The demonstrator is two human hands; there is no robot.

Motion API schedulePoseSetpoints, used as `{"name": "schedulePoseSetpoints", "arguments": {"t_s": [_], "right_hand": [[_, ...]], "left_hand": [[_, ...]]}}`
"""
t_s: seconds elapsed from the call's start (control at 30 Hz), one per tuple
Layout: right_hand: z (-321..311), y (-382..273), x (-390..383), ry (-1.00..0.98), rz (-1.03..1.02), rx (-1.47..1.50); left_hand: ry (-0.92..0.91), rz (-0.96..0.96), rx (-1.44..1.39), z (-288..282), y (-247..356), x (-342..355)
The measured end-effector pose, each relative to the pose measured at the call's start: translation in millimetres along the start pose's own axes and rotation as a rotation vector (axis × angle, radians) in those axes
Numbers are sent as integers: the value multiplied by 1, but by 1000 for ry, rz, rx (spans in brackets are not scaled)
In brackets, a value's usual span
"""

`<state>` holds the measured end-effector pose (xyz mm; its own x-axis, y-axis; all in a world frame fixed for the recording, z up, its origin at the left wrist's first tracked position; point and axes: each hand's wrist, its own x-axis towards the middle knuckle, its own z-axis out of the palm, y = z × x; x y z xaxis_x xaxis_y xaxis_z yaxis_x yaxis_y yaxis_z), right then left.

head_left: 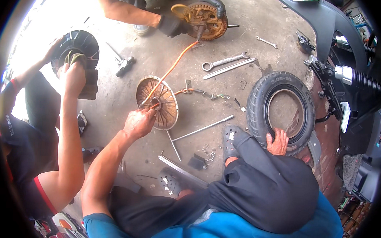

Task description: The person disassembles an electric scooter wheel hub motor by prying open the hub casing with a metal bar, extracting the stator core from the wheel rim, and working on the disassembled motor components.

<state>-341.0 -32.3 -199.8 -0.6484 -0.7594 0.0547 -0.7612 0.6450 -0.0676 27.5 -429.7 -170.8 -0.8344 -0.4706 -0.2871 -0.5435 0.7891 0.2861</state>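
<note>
My left hand point(140, 122) is closed in a pinch at the hub of a round, brown-stained motor cover point(173, 102), its fingertips on an orange cable point(175, 64). This cable runs up to a rusty motor stator point(208, 21), held by another person's gloved hands. Beyond the cover, a cable end with loose connectors point(208, 94) lies on the floor. My right hand point(277, 143) rests with fingers spread on the near sidewall of a black tire point(258, 102) lying flat. At the left, someone else holds a cloth point(77, 58) against a black round wheel hub point(90, 46).
Around the middle lie a large wrench point(226, 61), a flat bar point(230, 68), a small wrench point(266, 42), a T-handle wrench point(202, 128) and scattered screws point(209, 154). A metal bar point(182, 171) lies near my feet. A scooter's shock absorber point(359, 78) stands at the right.
</note>
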Motion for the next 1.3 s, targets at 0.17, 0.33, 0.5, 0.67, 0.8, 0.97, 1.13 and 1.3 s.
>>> {"name": "schedulePoseSetpoints", "arguments": {"t_s": [0.17,0.33,0.5,0.67,0.8,0.97,1.13,1.3], "right_hand": [[-3,-3,1,-14,7,2],[-6,-10,1,-114,170,2],[-7,-13,2,-194,277,7],[-10,-15,3,-189,279,-5],[-30,-27,9,-254,232,222],[-27,-20,7,-250,223,207],[-27,-21,7,-245,215,210],[-24,-17,6,-241,198,193]], "left_hand": [[-12,-8,9,2,-1,1],[-17,-3,21,7,-3,2],[-9,1,3,5,-2,1],[12,22,-23,4,-2,2],[56,15,-36,8,-5,-3],[-90,-31,0,7,-3,3],[-118,-27,8,6,-3,2],[-86,-8,-19,5,-4,0]]}}
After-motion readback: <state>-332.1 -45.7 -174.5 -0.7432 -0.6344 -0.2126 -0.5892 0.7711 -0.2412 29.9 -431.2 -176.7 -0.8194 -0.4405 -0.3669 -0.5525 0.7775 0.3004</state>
